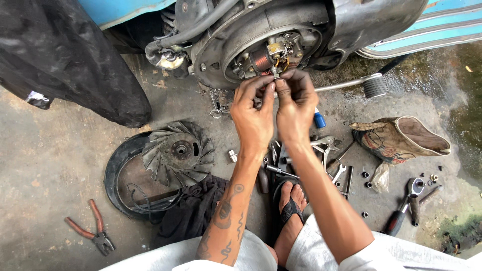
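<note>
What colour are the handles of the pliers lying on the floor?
Reddish-orange, on the pliers; shown in the head view.

Concrete floor (50, 165) (stained): pliers (93, 233), fan (178, 153).

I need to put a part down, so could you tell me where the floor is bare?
Bare concrete lies left of the fan wheel, above the red-handled pliers. Another patch lies between the kick pedal and the worn pouch. Under both hands, wrenches crowd the floor.

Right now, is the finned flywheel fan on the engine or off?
Off: the flywheel fan lies flat on the concrete floor, leaving the engine's stator exposed.
</note>
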